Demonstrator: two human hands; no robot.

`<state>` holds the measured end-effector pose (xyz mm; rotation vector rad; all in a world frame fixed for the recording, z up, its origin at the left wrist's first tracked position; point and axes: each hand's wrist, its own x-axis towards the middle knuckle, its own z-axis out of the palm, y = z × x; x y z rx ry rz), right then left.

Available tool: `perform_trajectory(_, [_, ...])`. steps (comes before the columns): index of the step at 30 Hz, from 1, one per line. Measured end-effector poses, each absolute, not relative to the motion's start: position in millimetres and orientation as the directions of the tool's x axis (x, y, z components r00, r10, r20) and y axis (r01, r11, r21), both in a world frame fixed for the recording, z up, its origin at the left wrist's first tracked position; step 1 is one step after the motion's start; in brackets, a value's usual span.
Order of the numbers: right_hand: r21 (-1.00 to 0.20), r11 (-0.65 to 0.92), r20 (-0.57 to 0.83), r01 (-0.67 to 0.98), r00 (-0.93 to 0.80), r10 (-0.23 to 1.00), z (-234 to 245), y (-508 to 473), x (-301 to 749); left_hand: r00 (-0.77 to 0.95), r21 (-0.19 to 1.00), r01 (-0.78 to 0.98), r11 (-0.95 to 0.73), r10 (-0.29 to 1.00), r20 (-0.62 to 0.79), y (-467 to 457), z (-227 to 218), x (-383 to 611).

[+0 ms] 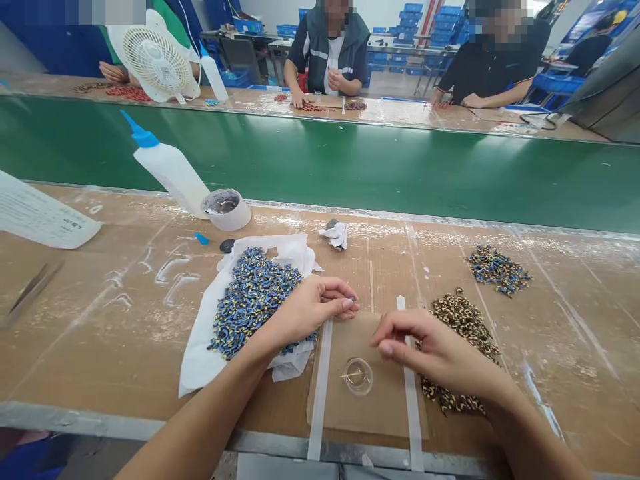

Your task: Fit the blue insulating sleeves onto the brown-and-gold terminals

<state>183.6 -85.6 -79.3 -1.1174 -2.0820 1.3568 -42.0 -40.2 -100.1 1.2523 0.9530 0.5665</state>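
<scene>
My left hand (320, 308) is closed in a pinch on a small blue piece (353, 299), held above the cardboard pad. Beside its wrist lies a heap of small blue and yellow curved pieces (257, 293) on a white paper sheet (197, 357). My right hand (435, 348) is curled, thumb and forefinger tips close together; whether anything is between them cannot be made out. Under that hand spreads a pile of black and gold curved pieces (463, 320). Between my hands, a small clear dish (359, 377) with a thin stick (353, 375) across it sits on the cardboard pad (367, 417).
A smaller blue and gold pile (499, 269) lies to the right. Behind the paper stand a tape roll (227, 211), a squeeze bottle (170, 175) and a crumpled tissue (337, 235). Tweezers (33, 290) lie left. Across the green belt (320, 160), several people work near a fan (155, 57).
</scene>
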Motion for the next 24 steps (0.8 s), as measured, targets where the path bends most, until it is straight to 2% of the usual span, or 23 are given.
perform_trajectory(3, [-0.880, 0.302, -0.044, 0.367, -0.695, 0.717, -77, -95, 172, 0.521, 0.962, 0.246, 0.117, 0.821, -0.233, -41, -98, -40])
perform_trajectory(7, [-0.843, 0.387, 0.000, 0.373, -0.720, 0.694, -82, -105, 155, 0.521, 0.943, 0.334, -0.008, 0.835, -0.177, -43, -98, -38])
perform_trajectory(14, [-0.776, 0.499, 0.068, 0.385, -0.736, 0.674, -87, -107, 151, 0.512, 0.955, 0.295, 0.040, 0.837, -0.193, -44, -105, -32])
perform_trajectory(24, [-0.725, 0.547, 0.124, 0.419, -0.702, 0.702, -90, -108, 145, 0.525, 0.968, 0.252, 0.020, 0.837, -0.154, -47, -103, -29])
